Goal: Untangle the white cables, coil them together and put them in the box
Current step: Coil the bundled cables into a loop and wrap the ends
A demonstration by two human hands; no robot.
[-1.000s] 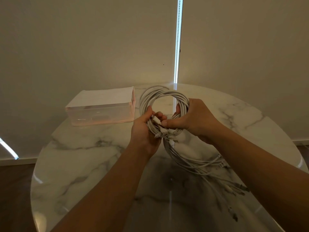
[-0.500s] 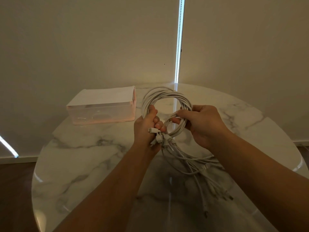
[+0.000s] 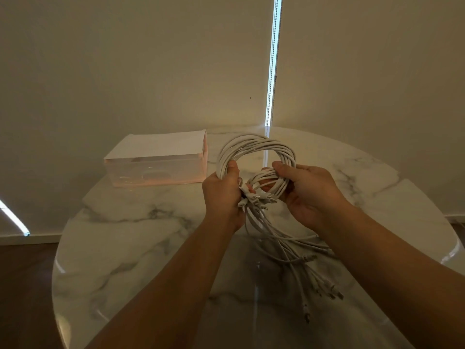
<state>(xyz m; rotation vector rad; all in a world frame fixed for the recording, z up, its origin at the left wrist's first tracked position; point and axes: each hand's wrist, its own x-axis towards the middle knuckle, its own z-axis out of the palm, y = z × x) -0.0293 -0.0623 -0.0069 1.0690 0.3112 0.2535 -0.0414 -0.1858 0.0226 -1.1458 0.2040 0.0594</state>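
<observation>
Left hand [image 3: 221, 195] has its fingers wrapped round the left side of the coil [image 3: 254, 147], thumb laid up along the strands, and a cluster of plugs [image 3: 255, 197] pokes out just at its fingertips. Right hand [image 3: 309, 192] is closed round the right side, thumb on top, pinching a smaller inner loop against the main ring. So both hands have the white cables, and the coil is up off the table [image 3: 125, 235], upright between them.

Below the hands, the tails [image 3: 297, 260] are not wound in yet; they drop to the marble and fan out to the near right.

Out to the left, the box [image 3: 156, 167] sits on the table near the coil but apart from it. I can't tell how it opens.

My read on handling: this bundle looks light and soft, but springy. The smooth jackets will likely slide on each other, and the loops will want to pop open. The best hold is across all the strands at once, where the plugs gather, never by a single plug.
</observation>
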